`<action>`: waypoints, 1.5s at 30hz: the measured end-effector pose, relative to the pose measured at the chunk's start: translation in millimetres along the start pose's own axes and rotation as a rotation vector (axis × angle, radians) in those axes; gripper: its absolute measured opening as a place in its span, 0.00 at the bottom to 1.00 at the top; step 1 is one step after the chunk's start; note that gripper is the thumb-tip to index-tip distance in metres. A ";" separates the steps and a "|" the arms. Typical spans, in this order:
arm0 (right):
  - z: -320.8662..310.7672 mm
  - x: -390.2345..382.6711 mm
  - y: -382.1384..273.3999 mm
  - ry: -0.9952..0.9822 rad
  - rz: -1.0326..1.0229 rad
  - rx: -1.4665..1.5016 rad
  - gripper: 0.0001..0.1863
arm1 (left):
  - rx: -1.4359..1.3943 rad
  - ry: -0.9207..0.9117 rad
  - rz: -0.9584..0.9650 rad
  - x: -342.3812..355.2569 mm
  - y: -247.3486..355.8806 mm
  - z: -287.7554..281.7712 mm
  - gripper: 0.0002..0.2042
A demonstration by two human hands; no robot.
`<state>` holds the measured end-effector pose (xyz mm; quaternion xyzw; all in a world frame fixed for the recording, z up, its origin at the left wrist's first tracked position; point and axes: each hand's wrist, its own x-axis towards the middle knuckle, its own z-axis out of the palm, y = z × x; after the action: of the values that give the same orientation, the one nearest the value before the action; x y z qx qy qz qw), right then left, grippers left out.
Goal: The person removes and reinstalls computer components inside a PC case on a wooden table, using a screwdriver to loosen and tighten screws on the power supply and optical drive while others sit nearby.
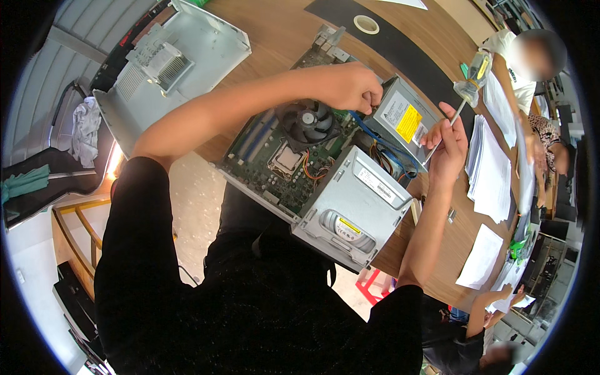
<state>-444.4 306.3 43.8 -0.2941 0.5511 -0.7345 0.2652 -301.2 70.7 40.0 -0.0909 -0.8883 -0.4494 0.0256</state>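
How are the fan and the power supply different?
The fan is black, while the power supply is silvery grey. The fan is round with blades; the power supply is boxy. The power supply wears a big white-and-yellow label; the fan shows nothing so big. Both are computer parts.

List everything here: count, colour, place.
Case: one, silver, centre
Motherboard: one, green, in case
Fan: one, black, over motherboard
Power supply: one, grey, right of fan
Drive bay: one, silver, case's near corner
Cover: one, grey, upper left
Table: one, brown, upper centre
Tape: one, cream, on table
Papers: several, white, right
Cloths: two, grey, teal, left
Screwdriver: one, silver shaft, right hand
People: at least three, varied clothing, right
Left hand: one, bare, by power supply
Right hand: one, bare, holding screwdriver
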 end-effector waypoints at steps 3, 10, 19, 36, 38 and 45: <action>5.9 0.3 -0.9 0.006 -0.007 -0.048 0.19 | 0.065 -0.061 0.032 5.8 -1.8 -6.1 0.07; 7.0 -2.8 -1.7 0.016 -0.021 -0.123 0.20 | 0.122 -0.051 0.063 7.6 -8.5 -2.6 0.06; 1.3 -3.3 -1.9 0.059 -0.048 -0.066 0.20 | 0.054 -0.001 0.046 4.2 -17.8 1.9 0.06; -9.4 -10.0 29.9 0.431 -0.221 -0.089 0.19 | -0.808 0.188 -0.650 25.5 9.8 32.6 0.14; -11.3 -9.8 31.3 0.426 -0.230 -0.070 0.19 | -0.902 0.243 -0.623 25.8 10.4 37.2 0.14; -12.4 -9.2 31.3 0.417 -0.209 -0.053 0.20 | -0.963 0.245 -0.571 22.0 20.5 33.2 0.16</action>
<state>-445.0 313.1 9.5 -0.1984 0.5797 -0.7881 0.0600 -317.8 112.3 39.3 0.2040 -0.5632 -0.7998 -0.0381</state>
